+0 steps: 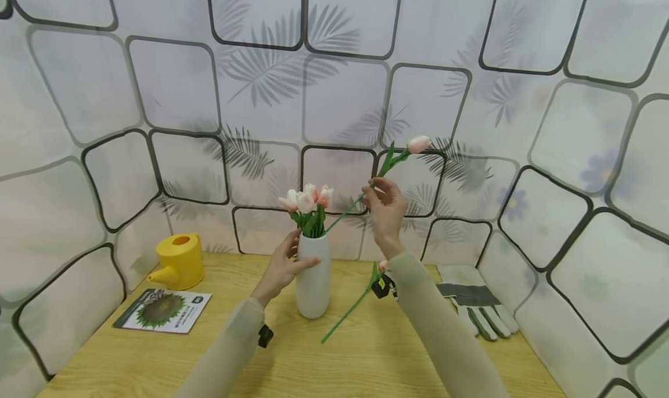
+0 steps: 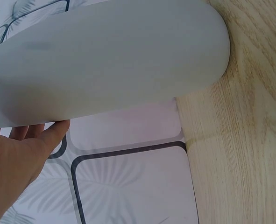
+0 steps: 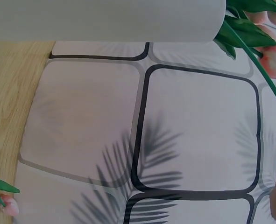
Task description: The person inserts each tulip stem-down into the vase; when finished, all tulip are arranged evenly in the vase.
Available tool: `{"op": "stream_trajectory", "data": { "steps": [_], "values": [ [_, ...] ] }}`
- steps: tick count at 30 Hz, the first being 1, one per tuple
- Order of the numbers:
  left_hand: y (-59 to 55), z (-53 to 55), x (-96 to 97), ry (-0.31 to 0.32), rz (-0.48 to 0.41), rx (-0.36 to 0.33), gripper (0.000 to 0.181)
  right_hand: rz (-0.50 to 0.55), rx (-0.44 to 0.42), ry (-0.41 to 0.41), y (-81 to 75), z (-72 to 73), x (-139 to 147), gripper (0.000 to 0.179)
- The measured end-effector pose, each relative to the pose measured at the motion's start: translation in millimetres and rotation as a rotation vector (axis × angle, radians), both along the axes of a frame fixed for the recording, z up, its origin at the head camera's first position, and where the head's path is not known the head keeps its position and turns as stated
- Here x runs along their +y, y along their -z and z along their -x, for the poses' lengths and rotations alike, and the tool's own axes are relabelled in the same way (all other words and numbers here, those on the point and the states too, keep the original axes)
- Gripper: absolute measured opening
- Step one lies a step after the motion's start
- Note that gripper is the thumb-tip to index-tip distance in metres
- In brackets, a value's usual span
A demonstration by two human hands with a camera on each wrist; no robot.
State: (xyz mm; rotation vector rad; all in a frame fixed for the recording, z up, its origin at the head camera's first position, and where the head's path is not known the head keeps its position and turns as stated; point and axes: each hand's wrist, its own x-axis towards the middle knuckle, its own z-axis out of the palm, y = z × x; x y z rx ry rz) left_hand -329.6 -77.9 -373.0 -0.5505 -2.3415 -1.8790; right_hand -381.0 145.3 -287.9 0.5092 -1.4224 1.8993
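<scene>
A tall white vase (image 1: 313,282) stands upright on the wooden table, holding several pink-and-white tulips (image 1: 306,201) with green leaves. My left hand (image 1: 279,270) grips the vase from its left side, thumb across the front and fingers reaching behind. Up and to the right of it, my right hand (image 1: 385,209) pinches the green stem of a single tulip (image 1: 418,144), whose pale pink bloom points up to the right. The lower end of this stem slants down to the vase mouth, also seen in the right wrist view, where the stem (image 3: 254,58) crosses the leaves.
Another tulip (image 1: 347,314) lies on the table (image 1: 313,363) right of the vase, partly behind my right wrist. A yellow watering can (image 1: 183,264) and a sunflower packet (image 1: 163,311) are at left. Grey-and-white gloves (image 1: 475,299) lie at right. Patterned walls (image 1: 345,107) enclose the table.
</scene>
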Motion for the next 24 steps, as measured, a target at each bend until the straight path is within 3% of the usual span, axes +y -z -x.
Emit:
{"op": "stream_trajectory", "data": {
  "steps": [5, 14, 24],
  "values": [
    [0.9, 0.3, 0.1, 0.001, -0.004, -0.001, 0.083, -0.097, 0.005, -0.026, 4.1, -3.7, -8.1, 0.025],
    [0.6, 0.2, 0.3, 0.003, -0.014, 0.001, 0.082, -0.16, -0.065, -0.054, 17.8, -10.1, -16.5, 0.025],
    [-0.2, 0.2, 0.5, 0.001, -0.012, -0.001, 0.082, -0.137, -0.045, -0.096, 25.8, -11.0, -21.4, 0.018]
  ]
}}
